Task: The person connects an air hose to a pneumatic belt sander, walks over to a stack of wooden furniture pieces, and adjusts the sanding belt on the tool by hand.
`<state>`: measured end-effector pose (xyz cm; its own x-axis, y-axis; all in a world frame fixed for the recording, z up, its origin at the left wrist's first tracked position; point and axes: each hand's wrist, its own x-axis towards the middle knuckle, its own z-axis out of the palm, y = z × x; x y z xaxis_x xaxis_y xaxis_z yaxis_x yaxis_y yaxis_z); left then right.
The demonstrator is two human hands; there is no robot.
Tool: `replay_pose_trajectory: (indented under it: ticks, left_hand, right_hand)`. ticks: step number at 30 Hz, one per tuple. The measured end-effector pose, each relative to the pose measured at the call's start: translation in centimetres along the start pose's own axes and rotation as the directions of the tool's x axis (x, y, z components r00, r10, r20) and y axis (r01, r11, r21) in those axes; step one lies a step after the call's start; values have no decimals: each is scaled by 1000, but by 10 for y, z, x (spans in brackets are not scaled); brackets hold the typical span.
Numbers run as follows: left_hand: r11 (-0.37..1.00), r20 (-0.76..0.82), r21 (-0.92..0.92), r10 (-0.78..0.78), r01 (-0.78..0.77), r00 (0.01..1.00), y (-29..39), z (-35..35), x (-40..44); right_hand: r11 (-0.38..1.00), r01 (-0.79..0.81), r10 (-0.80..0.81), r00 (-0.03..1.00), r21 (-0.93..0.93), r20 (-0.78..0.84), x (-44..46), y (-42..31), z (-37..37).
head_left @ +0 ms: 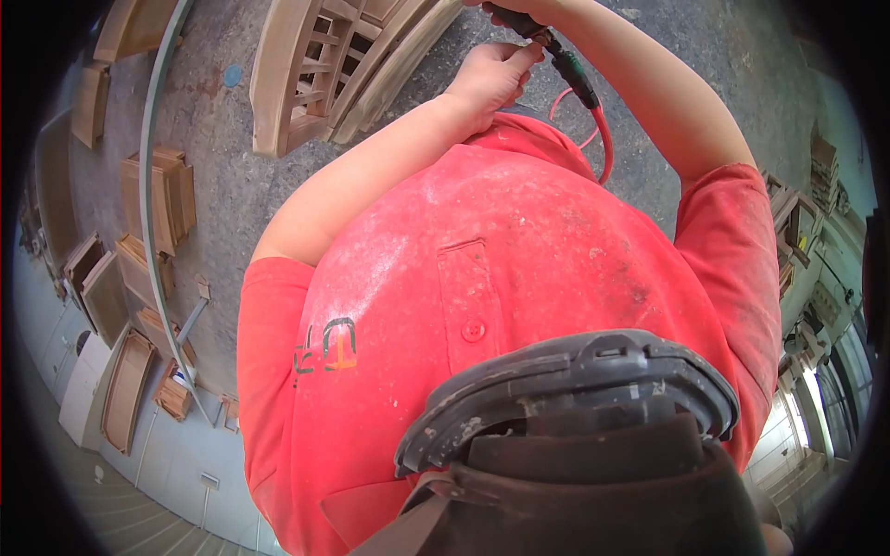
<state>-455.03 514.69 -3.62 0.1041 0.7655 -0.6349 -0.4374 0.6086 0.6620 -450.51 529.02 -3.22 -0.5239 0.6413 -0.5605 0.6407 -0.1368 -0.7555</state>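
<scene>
At the top of the head view, my right hand (533, 7) is wrapped round a black air tool (519, 22), partly cut off by the frame edge. A green and black connector (573, 72) joins the tool to a red hose (604, 139). My left hand (491, 82) is closed, with thumb and fingertips pinched together against the tool's rear fitting; what lies between them is too small to tell. Left of my left hand stands a curved wooden frame with a slatted lattice (324, 69).
Stacked wooden parts (162, 199) and curved panels (127, 394) stand at the left, beside a long grey rail (148, 167). More wooden pieces (795, 222) are at the right. A black respirator (575, 371) hides the lower middle. The floor (232, 120) is grey and speckled.
</scene>
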Motion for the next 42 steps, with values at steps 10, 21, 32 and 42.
replay_pose_trajectory:
  ticks: [10,21,32,42]
  left_hand:
    - [998,-104,-40,45,-49,994,-1,2,0]
    - [837,-191,491,374,-242,907,-12,-1,12]
    - [800,-262,548,443,-246,857,-37,9,33]
    - [935,-15,-321,-164,151,986,-15,10,9]
  right_hand:
    - [991,129,-131,991,45,34,-5,1,13]
    - [986,148,-143,988,76,-65,-8,2,21]
    - [957,64,-65,998,-284,9,6,17,29]
    - [973,35,-23,998,-229,55,2,13,24]
